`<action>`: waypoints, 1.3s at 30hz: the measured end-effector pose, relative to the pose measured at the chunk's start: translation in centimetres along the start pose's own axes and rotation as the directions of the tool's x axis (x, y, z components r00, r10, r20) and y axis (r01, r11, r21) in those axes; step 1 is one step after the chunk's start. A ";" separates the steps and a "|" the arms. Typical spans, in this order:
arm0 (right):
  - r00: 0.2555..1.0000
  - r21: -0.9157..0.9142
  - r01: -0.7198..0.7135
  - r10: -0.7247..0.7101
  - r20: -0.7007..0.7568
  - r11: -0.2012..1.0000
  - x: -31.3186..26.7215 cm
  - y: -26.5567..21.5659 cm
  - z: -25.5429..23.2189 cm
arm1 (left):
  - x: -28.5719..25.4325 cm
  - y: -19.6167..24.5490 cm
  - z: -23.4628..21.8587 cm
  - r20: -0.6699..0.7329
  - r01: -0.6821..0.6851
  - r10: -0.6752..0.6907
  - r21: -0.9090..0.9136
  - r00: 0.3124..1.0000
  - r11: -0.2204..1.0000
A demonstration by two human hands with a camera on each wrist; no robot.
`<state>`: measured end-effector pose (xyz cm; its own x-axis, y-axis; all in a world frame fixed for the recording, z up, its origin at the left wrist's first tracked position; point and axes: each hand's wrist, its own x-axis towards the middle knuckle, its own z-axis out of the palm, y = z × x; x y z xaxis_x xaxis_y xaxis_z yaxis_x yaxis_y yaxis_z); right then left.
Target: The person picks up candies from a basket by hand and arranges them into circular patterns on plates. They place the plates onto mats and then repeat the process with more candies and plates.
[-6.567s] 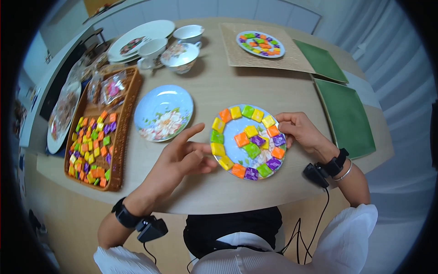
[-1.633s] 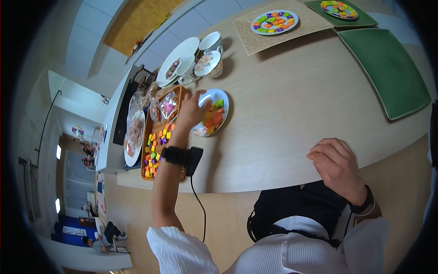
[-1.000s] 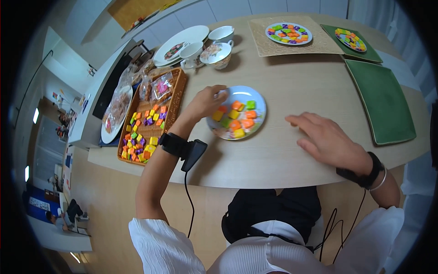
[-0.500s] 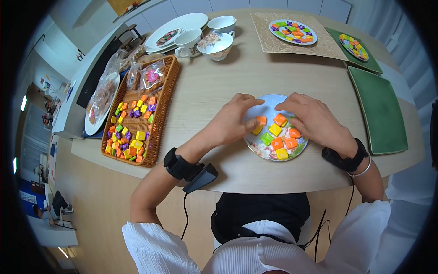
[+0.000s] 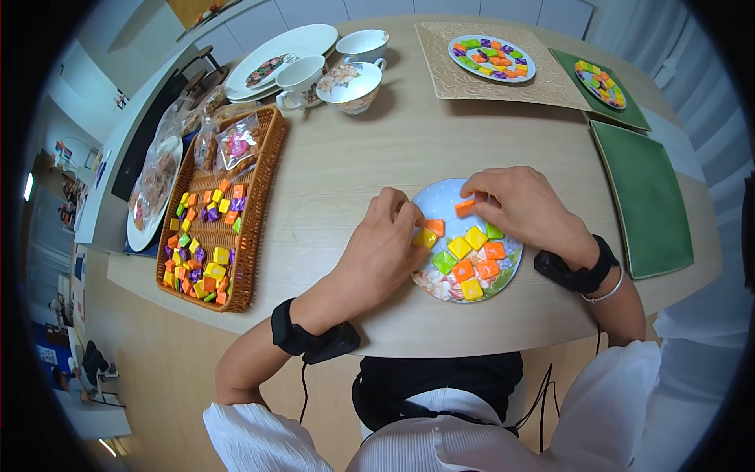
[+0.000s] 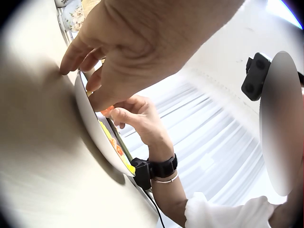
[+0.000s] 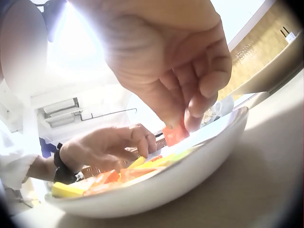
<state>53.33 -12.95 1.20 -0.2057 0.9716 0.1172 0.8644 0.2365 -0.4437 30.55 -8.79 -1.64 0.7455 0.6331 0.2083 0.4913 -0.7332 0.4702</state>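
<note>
A blue floral plate (image 5: 440, 288) lies at the table's front with several loose square wrapped candies (image 5: 472, 238) on it. In my right hand (image 5: 531, 206) an orange candy (image 5: 465, 208) is pinched between thumb and fingers, over the plate's far part; it also shows in the right wrist view, an orange candy (image 7: 175, 135) upright close over the plate (image 7: 156, 194). My left hand (image 5: 377, 256) reaches over the left rim, thumb and fingers bent around a yellow candy (image 5: 425, 237). From the left wrist, that hand (image 6: 118, 61) hides most of what it pinches.
A wicker tray (image 5: 263, 189) of candies and bagged snacks stands left, beyond it cups (image 5: 350, 86) and large white plates (image 5: 318, 39). Candy-covered plates sit on a beige board (image 5: 550, 88) and a green tray (image 5: 562, 67) at the back. Another green tray (image 5: 645, 200) lies right.
The plate ringed with candies now sits on the far green tray. The floral plate, loaded with candies, came from beside the wicker tray to the front; both hands now pinch candies over it.
</note>
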 end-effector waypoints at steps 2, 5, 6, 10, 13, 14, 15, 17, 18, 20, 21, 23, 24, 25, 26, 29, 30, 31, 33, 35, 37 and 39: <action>0.999 0.065 -0.033 0.033 -0.003 0.997 0.1 0.2 -0.1 | -0.1 0.2 -0.1 0.008 -0.007 0.007 -0.009 1.000 1.000; 0.998 0.112 -0.064 0.065 -0.009 0.992 -0.6 0.6 -1.2 | -0.9 1.0 -0.8 0.029 -0.002 0.002 -0.004 1.000 1.000; 0.998 0.111 -0.061 0.065 -0.026 0.992 -0.9 1.1 -1.5 | -1.2 1.3 -1.0 0.036 0.000 0.000 -0.001 0.999 1.000; 0.995 0.103 -0.090 0.093 -0.031 0.991 -1.8 2.9 -2.1 | -1.9 2.4 -1.5 0.148 -0.027 0.028 -0.015 0.989 1.000; 0.990 0.255 -0.133 0.140 -0.007 0.958 -2.0 3.2 -2.3 | -1.7 2.2 -1.3 0.251 -0.004 0.013 -0.036 0.968 0.999; 0.991 0.275 -0.132 0.136 0.007 0.952 -2.1 3.3 -2.3 | -1.5 2.0 -1.2 0.256 0.016 -0.001 -0.053 0.967 0.998; 0.991 0.295 -0.131 0.131 0.020 0.946 -2.1 3.3 -2.4 | -1.3 1.9 -1.1 0.261 0.035 -0.015 -0.069 0.965 0.997; 0.992 0.327 -0.123 0.126 0.011 0.937 -2.2 3.5 -2.4 | -0.8 1.7 -1.1 0.252 0.034 -0.017 -0.060 0.968 0.998; 0.992 0.338 -0.115 0.126 -0.009 0.934 -2.2 3.6 -2.5 | -0.4 1.7 -1.1 0.238 0.015 -0.006 -0.034 0.971 0.999; 0.990 0.316 -0.107 0.130 -0.053 0.943 -2.4 3.5 -2.9 | 0.2 1.9 -1.4 0.184 -0.044 0.040 0.019 0.982 0.999; 0.988 0.283 -0.105 0.132 -0.076 0.953 -2.4 3.5 -3.0 | 0.6 2.2 -1.7 0.144 -0.080 0.072 0.049 0.987 0.996; 0.988 0.245 -0.110 0.133 -0.081 0.963 -2.4 3.4 -3.2 | 1.4 2.2 -1.9 0.089 -0.087 0.082 0.057 0.993 0.995; 0.989 0.240 -0.113 0.133 -0.067 0.964 -2.3 3.2 -3.3 | 2.0 2.0 -1.9 0.073 -0.062 0.059 0.036 0.996 0.997; 0.990 0.236 -0.114 0.131 -0.054 0.965 -2.1 3.0 -3.4 | 2.5 1.9 -2.0 0.056 -0.037 0.036 0.016 0.998 0.999; 0.996 0.180 -0.035 0.049 -0.074 0.983 -2.0 3.2 -3.1 | 2.9 1.7 -1.8 0.027 -0.029 0.029 -0.010 0.999 1.000; 0.986 0.050 0.150 -0.146 -0.076 0.987 -1.5 3.7 -2.1 | 3.5 0.7 -0.5 -0.071 0.017 -0.029 -0.168 0.997 0.986; 0.984 0.035 0.173 -0.171 -0.054 0.984 -1.3 3.5 -2.1 | 3.6 0.4 -0.3 -0.084 0.013 -0.031 -0.203 0.996 0.979; 0.981 0.021 0.194 -0.193 -0.029 0.981 -1.3 3.3 -2.0 | 3.6 0.2 -0.1 -0.096 0.011 -0.035 -0.240 0.995 0.971; 0.976 0.031 0.216 -0.216 0.008 0.976 -1.2 3.1 -2.1 | 3.4 -0.4 0.3 -0.105 0.031 -0.070 -0.333 0.992 0.942; 0.970 0.044 0.239 -0.240 0.043 0.970 -1.4 2.9 -2.2 | 2.9 -0.9 0.7 -0.101 0.075 -0.132 -0.440 0.986 0.895; 0.962 0.066 0.256 -0.261 0.078 0.964 -1.9 2.7 -2.2 | 2.5 -1.2 0.9 -0.104 0.044 -0.100 -0.445 0.990 0.894; 0.941 0.043 0.322 -0.325 0.092 0.946 -2.6 2.3 -2.1 | 2.3 -1.6 1.3 -0.104 0.030 -0.090 -0.474 0.990 0.880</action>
<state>56.82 -14.94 1.68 -0.5165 0.8387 0.1729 0.7313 0.5371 -0.4204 32.10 -6.50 -3.04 0.6469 0.7192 0.2533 0.2418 -0.5086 0.8263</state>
